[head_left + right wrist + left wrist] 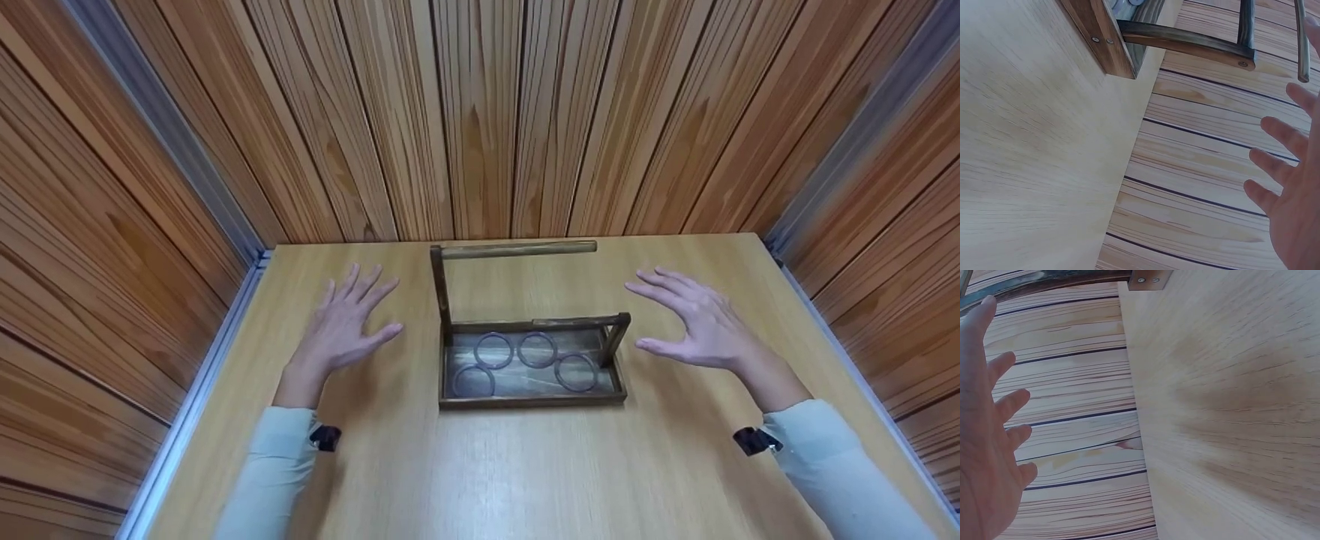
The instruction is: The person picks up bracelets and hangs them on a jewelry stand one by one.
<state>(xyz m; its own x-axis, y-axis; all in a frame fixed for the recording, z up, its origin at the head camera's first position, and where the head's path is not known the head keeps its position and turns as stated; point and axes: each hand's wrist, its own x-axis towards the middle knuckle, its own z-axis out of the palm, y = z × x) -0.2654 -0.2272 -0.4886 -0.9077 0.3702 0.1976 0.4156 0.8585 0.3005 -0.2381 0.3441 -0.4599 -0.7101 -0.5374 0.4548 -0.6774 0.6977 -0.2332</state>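
Your hands spread over a pale wood worktop [480, 465], fingers extended and holding nothing, the left hand [341, 322] and the right hand [701, 326] flanking a dark wooden stand [532, 403] without touching it. The stand sits between them near the back wall [480, 127], four rings [494, 367] lying in its tray beneath a tall bar [517, 250] and a lower one [577, 322].

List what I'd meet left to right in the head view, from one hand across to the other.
Left hand → tall wooden post → four thin rings as a group → short wooden post → right hand.
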